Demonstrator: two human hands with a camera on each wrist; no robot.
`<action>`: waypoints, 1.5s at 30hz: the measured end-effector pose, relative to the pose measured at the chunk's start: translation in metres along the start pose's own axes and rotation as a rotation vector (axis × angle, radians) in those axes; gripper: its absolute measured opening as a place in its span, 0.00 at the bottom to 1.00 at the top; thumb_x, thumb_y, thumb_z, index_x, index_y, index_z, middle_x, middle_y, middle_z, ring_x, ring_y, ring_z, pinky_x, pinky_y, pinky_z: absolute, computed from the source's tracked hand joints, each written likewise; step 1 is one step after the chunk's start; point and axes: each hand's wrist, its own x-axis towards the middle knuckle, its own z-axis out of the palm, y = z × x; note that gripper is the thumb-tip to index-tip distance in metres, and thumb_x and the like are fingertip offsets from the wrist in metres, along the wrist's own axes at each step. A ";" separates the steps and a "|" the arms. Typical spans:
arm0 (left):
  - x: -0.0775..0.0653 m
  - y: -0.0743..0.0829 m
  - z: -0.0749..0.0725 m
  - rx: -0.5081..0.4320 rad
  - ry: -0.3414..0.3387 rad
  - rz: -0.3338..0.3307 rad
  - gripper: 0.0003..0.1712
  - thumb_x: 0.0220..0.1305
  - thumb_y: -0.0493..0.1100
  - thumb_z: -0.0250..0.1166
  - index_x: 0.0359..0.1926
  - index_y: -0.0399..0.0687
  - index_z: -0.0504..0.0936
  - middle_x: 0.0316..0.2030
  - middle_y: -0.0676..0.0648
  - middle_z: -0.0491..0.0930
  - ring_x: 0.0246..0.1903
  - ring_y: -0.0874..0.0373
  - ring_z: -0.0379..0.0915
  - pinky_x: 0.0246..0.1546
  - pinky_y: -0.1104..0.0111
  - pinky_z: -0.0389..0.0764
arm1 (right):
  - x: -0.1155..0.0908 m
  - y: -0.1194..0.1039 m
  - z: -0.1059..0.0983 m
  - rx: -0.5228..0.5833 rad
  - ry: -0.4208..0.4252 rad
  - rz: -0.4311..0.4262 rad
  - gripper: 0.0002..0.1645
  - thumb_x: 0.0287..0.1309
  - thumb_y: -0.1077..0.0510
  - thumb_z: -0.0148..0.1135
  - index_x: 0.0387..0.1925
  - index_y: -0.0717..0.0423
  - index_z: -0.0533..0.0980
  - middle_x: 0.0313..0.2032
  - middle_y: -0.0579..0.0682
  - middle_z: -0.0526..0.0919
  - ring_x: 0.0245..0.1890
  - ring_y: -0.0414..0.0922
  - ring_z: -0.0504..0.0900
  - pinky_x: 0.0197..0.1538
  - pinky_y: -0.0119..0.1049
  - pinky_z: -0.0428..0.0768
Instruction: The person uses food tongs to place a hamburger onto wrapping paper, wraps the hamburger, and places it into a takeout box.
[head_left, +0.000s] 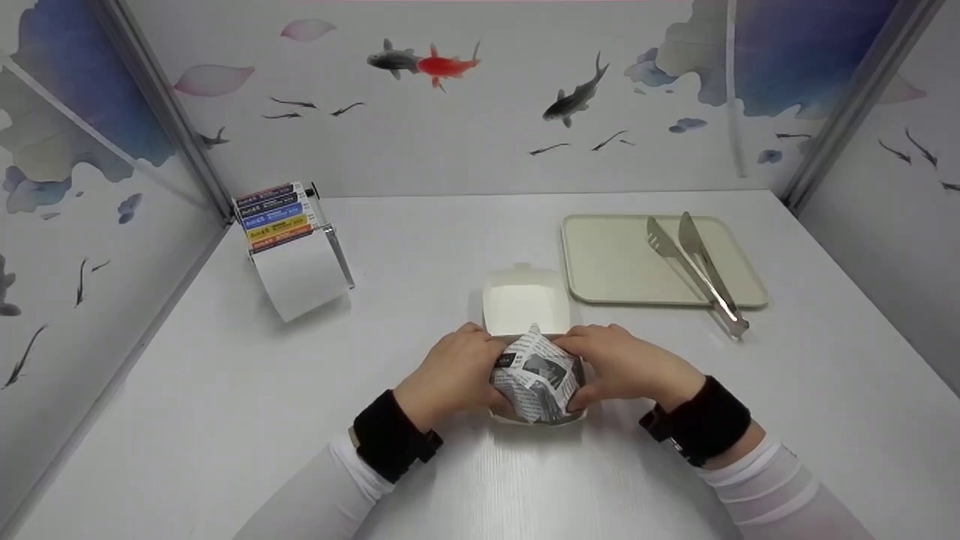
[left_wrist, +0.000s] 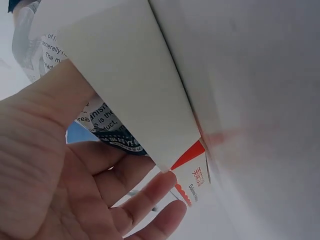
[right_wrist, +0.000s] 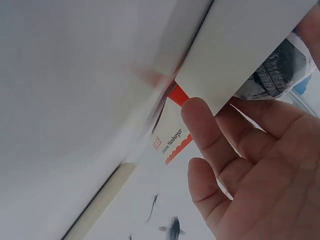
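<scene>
A round bundle wrapped in newsprint-patterned paper (head_left: 534,375) sits in the base of an open paper hamburger box (head_left: 525,304); what the paper covers is hidden. From the left, my left hand (head_left: 456,375) grips the bundle, its thumb and some fingers reaching inside the box wall (left_wrist: 130,75). On the opposite side my right hand (head_left: 626,365) holds it the same way. Both wrist views show the other fingers outside the box, some near its corner. Red trim and the printed word "Hamburger" show on the box lid (right_wrist: 175,137) in the right wrist view.
Behind the box to the right lies a beige tray (head_left: 607,262), with metal tongs (head_left: 709,281) resting across it and over its front edge. At the back left stands a rack (head_left: 341,259) of colored label rolls (head_left: 277,217). Fish-patterned panels (head_left: 480,135) border the white table (head_left: 225,420).
</scene>
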 end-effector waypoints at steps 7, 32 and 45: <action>-0.007 -0.005 -0.017 -0.083 -0.075 0.007 0.46 0.41 0.60 0.87 0.62 0.48 0.83 0.49 0.46 0.87 0.54 0.47 0.81 0.57 0.53 0.83 | -0.006 0.000 -0.009 -0.011 -0.008 -0.034 0.54 0.44 0.47 0.85 0.73 0.53 0.72 0.61 0.57 0.83 0.61 0.59 0.81 0.66 0.61 0.76; 0.029 -0.029 -0.025 -0.534 0.030 -0.368 0.38 0.82 0.57 0.54 0.80 0.38 0.61 0.64 0.37 0.82 0.68 0.41 0.77 0.72 0.49 0.75 | 0.031 0.042 -0.016 0.616 0.118 0.237 0.44 0.80 0.54 0.53 0.82 0.67 0.46 0.70 0.75 0.71 0.66 0.66 0.79 0.73 0.61 0.74; -0.002 -0.019 -0.045 -0.403 0.169 -0.133 0.29 0.74 0.48 0.66 0.72 0.49 0.75 0.54 0.44 0.86 0.57 0.48 0.84 0.62 0.52 0.82 | 0.009 0.024 -0.027 0.451 0.243 0.054 0.28 0.69 0.57 0.68 0.67 0.56 0.75 0.53 0.60 0.84 0.43 0.45 0.85 0.50 0.34 0.81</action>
